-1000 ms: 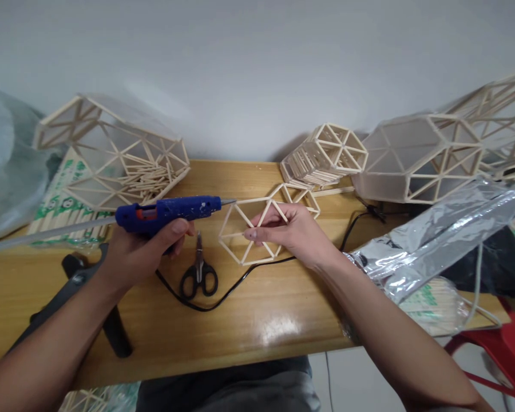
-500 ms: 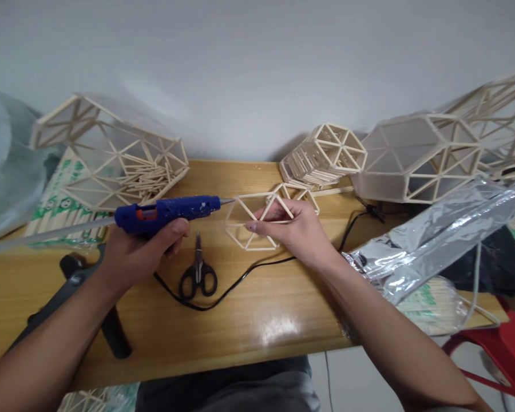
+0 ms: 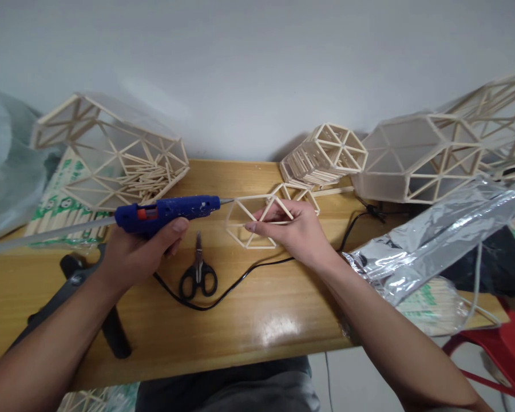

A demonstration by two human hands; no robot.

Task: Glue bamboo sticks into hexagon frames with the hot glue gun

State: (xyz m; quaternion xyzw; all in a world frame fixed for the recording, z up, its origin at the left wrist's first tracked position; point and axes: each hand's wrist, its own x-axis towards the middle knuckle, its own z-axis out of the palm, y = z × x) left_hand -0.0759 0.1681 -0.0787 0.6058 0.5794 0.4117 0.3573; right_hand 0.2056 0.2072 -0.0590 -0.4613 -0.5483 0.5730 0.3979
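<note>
My left hand (image 3: 143, 249) is wrapped round the grip of a blue hot glue gun (image 3: 175, 210), with a long glue stick (image 3: 68, 230) sticking out of its back end. The gun's thin metal nozzle points right and meets, or nearly meets, the upper left corner of a hexagonal stick frame (image 3: 245, 210). This frame, of pale wooden sticks with spokes, is pinched near its middle by my right hand (image 3: 298, 229). Behind that hand, a smaller part of stick framework (image 3: 304, 195) lies on the table. Below the nozzle rest black-handled scissors (image 3: 198, 277).
A stack of hexagonal frames (image 3: 326, 154) stands by the wall. On the left, an open stick structure (image 3: 111, 151) holds loose short sticks. Larger structures (image 3: 424, 154) and silver packaging (image 3: 438, 234) fill the right. A black cable (image 3: 240, 280) crosses the wooden table (image 3: 257, 320).
Both hands, the glue gun and the hexagonal frame stay almost in place. The orange-red part seen in the gun's side opening has shifted slightly.
</note>
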